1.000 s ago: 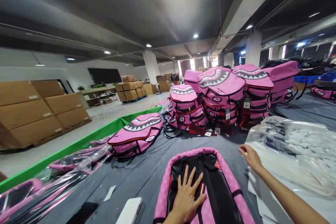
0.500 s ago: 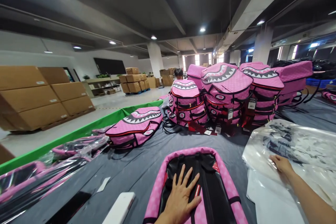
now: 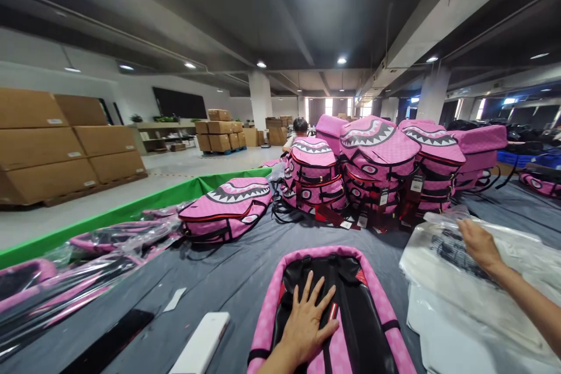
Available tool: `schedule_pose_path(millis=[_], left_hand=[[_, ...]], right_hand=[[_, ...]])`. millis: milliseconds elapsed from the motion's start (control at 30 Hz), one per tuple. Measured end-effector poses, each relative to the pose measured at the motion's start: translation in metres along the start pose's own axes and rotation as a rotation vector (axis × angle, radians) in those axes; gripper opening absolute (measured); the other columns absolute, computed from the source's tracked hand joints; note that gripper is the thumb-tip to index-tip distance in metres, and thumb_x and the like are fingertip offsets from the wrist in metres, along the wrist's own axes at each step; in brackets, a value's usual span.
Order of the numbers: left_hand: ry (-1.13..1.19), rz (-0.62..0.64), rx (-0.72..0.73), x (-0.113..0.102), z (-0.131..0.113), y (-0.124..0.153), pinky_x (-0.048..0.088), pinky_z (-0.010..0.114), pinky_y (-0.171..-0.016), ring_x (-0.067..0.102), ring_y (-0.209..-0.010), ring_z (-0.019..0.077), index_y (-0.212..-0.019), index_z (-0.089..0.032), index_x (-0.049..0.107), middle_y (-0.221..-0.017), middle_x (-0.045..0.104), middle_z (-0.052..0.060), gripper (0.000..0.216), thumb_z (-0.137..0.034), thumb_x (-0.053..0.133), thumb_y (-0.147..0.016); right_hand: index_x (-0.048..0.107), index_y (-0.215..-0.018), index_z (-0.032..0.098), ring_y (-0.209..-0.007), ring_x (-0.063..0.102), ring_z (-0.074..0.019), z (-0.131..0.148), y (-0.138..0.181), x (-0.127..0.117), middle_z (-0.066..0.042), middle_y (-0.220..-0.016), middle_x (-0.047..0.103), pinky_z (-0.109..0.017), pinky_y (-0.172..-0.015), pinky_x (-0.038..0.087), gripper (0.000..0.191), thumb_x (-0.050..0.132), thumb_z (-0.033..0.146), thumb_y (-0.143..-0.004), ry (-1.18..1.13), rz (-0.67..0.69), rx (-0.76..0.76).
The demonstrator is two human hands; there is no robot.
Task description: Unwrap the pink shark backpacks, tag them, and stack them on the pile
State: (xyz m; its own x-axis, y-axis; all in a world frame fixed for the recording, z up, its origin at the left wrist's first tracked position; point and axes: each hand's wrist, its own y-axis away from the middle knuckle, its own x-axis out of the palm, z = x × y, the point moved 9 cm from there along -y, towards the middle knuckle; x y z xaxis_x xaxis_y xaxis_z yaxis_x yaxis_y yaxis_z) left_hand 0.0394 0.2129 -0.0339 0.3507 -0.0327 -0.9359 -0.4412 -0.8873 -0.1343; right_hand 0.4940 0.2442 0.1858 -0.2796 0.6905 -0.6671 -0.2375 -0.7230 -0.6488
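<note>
My left hand [image 3: 308,317] lies flat with its fingers spread on the black back panel of a pink backpack [image 3: 268,310]. That backpack rests back side up on the grey-covered table, right in front of me. Off to the right, my right hand [image 3: 480,245] is closed, its fingers pinching the upper part of a clear plastic bag [image 3: 517,298]. The bag lies over a pile of white sheets or bags [image 3: 442,327], and dark print shows on it. Its far side is partly hidden behind my hand and forearm.
Stacked pink backpacks [image 3: 377,149] with shark-mouth prints stand across the back, a single backpack [image 3: 228,210] left of them. Plastic-wrapped backpacks [image 3: 100,251] line the green edge [image 3: 193,188]. A white box-like object [image 3: 201,343] and a black phone-like object [image 3: 109,342] lie at left.
My right hand has moved up and away from me, lifting the plastic bag's upper part. My left hand stays on the backpack. The camera view has shifted slightly.
</note>
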Motion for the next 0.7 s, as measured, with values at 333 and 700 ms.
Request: schedule_pose_path(millis=[333,700], left_hand=[[0.824,-0.198,-0.101,-0.043,-0.044,0.011,0.036,0.054,-0.112,0.053,-0.127,0.0364,-0.12,-0.019,0.071,-0.128,0.066,0.014,0.086,-0.089,0.049,-0.075],[0.643,-0.557,-0.444,-0.085,0.019,0.127,0.045,0.04,-0.091,0.058,-0.083,0.0227,-0.072,-0.019,0.06,-0.077,0.063,0.006,0.024,-0.04,0.055,-0.08]], right_hand=[[0.039,-0.067,0.026,-0.056,0.053,-0.0171,0.275,0.134,0.084,0.0,-0.061,0.055,-0.028,-0.055,0.041,0.056,0.024,0.073,-0.094,-0.563,0.433,-0.305],[0.035,-0.064,0.027,-0.048,0.047,-0.0185,0.319,0.185,0.136,0.001,-0.051,0.045,-0.031,-0.052,0.039,0.054,0.022,0.074,-0.089,-0.671,0.607,-0.209]])
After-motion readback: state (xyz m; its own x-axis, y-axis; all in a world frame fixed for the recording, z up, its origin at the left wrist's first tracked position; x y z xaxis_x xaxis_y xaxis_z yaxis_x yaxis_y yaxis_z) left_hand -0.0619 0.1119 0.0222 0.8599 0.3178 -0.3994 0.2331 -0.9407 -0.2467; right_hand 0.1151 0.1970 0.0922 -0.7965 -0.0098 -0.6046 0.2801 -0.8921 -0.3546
